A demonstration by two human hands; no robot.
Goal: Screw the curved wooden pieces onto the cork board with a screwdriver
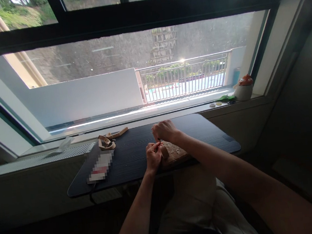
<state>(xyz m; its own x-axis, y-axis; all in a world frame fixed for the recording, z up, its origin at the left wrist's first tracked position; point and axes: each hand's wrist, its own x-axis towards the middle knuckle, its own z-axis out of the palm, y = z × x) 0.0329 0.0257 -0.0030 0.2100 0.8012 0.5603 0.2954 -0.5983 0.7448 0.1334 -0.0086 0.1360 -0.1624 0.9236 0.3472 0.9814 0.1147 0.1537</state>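
Note:
Above a small board strewn with pale bits, both my hands work close together. My left hand is closed against a small tan block, apparently wooden, steadying it at the board's left side. Just above it, my right hand is bent into a fist, back of the hand facing up. A thin dark piece pokes down from the fist toward the left fingertips; most of it is hidden, so its kind is unclear.
The dark folding table stands against the window sill. On its left lie tan curved pieces and a blurred-out flat item. A white pot and green leafy thing sit on the sill. A radiator is at left.

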